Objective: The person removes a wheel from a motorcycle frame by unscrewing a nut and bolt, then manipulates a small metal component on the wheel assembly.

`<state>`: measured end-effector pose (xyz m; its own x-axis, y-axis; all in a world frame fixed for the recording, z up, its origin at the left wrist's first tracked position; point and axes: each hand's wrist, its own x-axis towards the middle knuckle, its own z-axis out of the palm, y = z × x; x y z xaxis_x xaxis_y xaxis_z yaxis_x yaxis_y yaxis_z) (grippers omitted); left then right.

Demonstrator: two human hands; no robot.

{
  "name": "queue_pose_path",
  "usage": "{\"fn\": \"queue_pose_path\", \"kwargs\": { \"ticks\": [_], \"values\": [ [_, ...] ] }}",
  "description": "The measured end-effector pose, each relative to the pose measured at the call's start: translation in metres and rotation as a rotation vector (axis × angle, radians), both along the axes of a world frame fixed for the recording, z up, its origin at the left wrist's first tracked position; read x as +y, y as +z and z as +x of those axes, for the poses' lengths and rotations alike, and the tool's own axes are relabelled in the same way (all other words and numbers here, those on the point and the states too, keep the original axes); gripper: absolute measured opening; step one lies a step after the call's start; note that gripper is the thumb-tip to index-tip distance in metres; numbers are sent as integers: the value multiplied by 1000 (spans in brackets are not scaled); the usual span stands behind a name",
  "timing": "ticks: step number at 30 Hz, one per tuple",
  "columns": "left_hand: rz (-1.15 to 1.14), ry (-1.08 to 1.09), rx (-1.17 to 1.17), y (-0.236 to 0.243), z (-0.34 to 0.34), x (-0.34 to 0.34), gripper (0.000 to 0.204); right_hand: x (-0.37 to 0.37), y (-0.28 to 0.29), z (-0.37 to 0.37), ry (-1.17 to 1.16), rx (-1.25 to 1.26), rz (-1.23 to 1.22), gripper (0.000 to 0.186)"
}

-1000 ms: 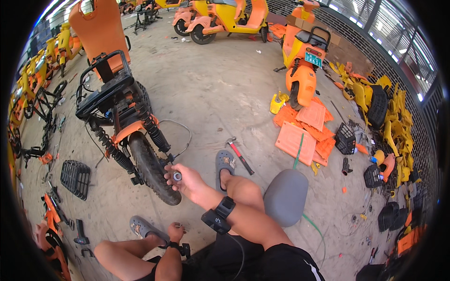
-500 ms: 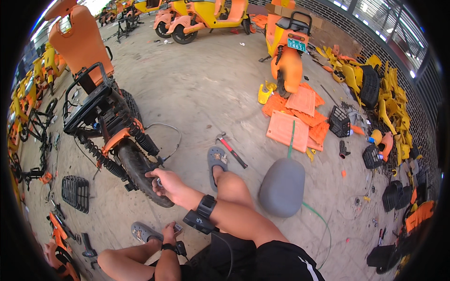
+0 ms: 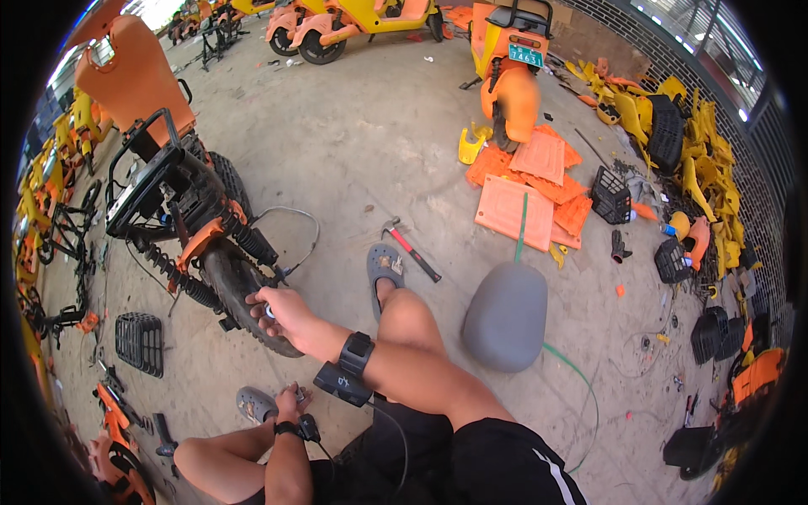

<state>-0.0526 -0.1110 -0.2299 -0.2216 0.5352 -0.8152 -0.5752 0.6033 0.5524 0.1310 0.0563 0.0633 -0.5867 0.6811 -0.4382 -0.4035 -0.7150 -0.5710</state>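
My right hand (image 3: 282,310) reaches forward to the rear tyre (image 3: 229,282) of a stripped orange scooter (image 3: 172,198). Its fingers pinch a small shiny metal part (image 3: 269,312) right against the tyre. A black strap with a small device (image 3: 347,374) sits on that wrist. My left hand (image 3: 290,402) is low by my left sandal (image 3: 252,406), fingers curled near the floor; what it holds is too small to tell. My right foot rests in a grey sandal (image 3: 383,263).
A red-handled hammer (image 3: 410,247) lies on the concrete beside my right foot. A grey scooter seat (image 3: 507,316) lies to the right, orange panels (image 3: 526,202) beyond it. A black grille (image 3: 139,343) lies at left. Yellow and black parts (image 3: 673,151) pile along the right wall.
My right hand has dropped from in front of the wheel down onto the tyre, still pinching the small metal part. My head has tilted, shifting the whole view.
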Motion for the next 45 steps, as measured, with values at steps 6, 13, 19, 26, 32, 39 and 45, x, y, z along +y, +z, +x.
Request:
{"fn": "queue_pose_path", "kwargs": {
  "ticks": [6,13,19,26,32,39,45],
  "values": [
    [-34,-34,47,2,-2,-13,22,0,-4,4,-1,-8,-14,25],
    [-25,-108,162,-44,-27,-42,21,5,-3,-3,-6,8,-24,23],
    [-1,89,136,35,22,-20,21,17,2,21,-222,-64,-10,20],
    [-41,1,499,-2,47,-37,25,16,1,16,-125,-203,-44,25],
    [-182,-32,776,-22,78,-22,28,5,-5,7,-131,-492,94,37],
    [-322,-10,879,-17,84,-4,16,8,-21,-18,-45,-752,490,54],
    [-216,-8,891,-9,73,0,12,18,-23,-56,141,-1020,850,55]
  ]
}}
